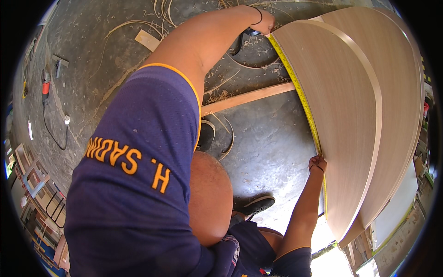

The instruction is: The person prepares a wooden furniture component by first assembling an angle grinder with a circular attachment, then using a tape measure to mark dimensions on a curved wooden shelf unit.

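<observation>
My left arm reaches to the far end of a wood-grained panel (341, 92). There my left hand (265, 23) is closed at the panel's corner, with its fingers on the yellow tape measure (296, 83). A dark object is partly visible beside this hand; I cannot make out what it is. The tape runs along the panel's left edge and on past my right hand (317, 162), whose fingers are closed on it at the edge, nearer to me. A pale strip (364, 55) curves across the top of the panel in this fisheye view.
A wooden batten (249, 99) reaches the panel's edge from the left. Thin strips (138, 21) and shavings litter the floor. A wood offcut (147, 40) lies near my left arm. Farther left are a red corded power tool (45, 87) and a square-like tool (59, 65).
</observation>
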Demonstrator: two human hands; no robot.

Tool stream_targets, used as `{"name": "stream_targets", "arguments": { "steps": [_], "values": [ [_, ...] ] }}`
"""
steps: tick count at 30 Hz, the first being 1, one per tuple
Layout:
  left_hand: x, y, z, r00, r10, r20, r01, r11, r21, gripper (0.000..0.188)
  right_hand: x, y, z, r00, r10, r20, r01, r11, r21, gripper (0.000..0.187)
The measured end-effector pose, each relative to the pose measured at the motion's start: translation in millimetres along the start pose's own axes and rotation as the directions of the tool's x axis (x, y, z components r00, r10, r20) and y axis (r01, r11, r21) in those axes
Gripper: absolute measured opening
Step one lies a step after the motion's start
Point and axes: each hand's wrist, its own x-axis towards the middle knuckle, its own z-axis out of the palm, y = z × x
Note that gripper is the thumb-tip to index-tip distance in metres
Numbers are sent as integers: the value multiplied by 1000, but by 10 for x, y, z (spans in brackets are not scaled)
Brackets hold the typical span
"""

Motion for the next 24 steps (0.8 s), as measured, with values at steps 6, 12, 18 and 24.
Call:
{"name": "stream_targets", "arguments": {
  "steps": [6, 12, 18, 24],
  "values": [
    [6, -27, 78, 998, -48, -39, 47, 999, -18, 26, -98, 348, 137, 991, -3, -132, 30, 978, 205, 12],
    [91, -99, 84, 1000, 25, -15, -25, 1000, -17, 27, -302, 809, 461, 998, -49, 27, 44, 986, 160, 53],
    [77, -114, 114, 999, 31, -29, -30, 999, 26, 27, -679, 850, 875, 983, -11, 184, -2, 998, 66, 73],
    [76, -40, 92, 998, -45, -46, 47, 999, 27, 25, -751, 911, 890, 964, 79, 254, -79, 997, -11, 70]
  ]
}}
